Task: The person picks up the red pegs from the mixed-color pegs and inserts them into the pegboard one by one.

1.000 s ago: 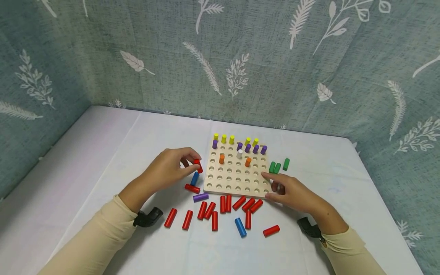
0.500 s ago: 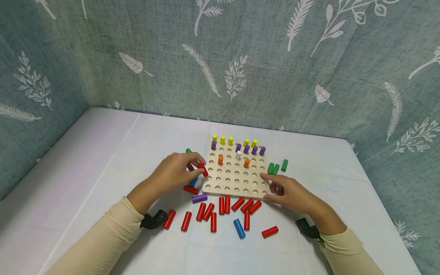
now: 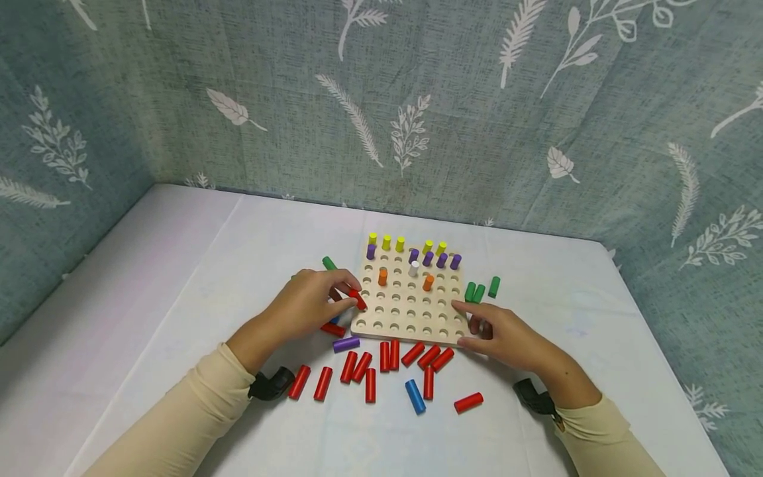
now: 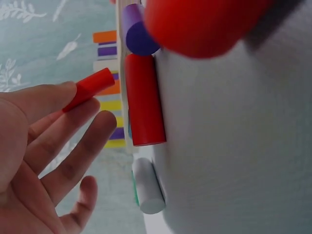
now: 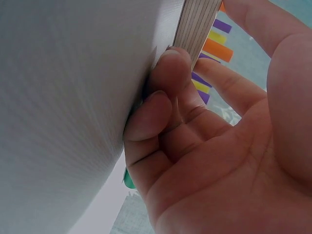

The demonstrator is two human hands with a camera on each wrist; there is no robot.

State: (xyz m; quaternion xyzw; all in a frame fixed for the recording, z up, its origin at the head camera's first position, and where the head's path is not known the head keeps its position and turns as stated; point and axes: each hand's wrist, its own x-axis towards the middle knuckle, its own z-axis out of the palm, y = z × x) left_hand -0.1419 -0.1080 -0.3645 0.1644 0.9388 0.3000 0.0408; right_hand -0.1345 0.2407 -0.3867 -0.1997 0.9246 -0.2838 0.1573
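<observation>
In the head view my left hand pinches a red peg between thumb and fingers, over the left edge of a wooden pegboard. The left wrist view shows the same red peg tilted, one end sticking out past the fingertips. My right hand holds the board's near right corner by thumb and index finger; in the right wrist view its other fingers curl beside the board's layered edge. Yellow pegs, purple pegs, two orange pegs and a white peg stand in holes.
Several loose red pegs lie before the board, with a blue peg and a purple peg. Green pegs lie to its right, another green peg to its left. A patterned cloth wall stands behind.
My left hand has moved right and slightly nearer with the red peg, from beside the board to over its left edge. The right hand has kept its place at the corner.
</observation>
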